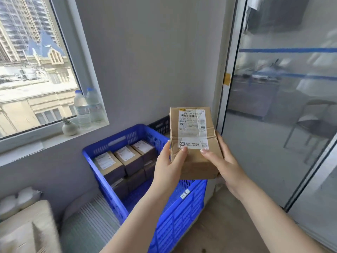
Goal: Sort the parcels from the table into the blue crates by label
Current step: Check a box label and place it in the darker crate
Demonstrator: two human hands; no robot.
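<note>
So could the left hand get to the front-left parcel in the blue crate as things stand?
Probably not right away: the left hand grips the held parcel together with the right hand. The path itself looks free, since the blue crate is open-topped and the front-left parcel lies uncovered.

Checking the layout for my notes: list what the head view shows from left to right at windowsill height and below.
small vase → water bottles → blue crate of parcels → left hand → held parcel → right hand → glass door
</note>
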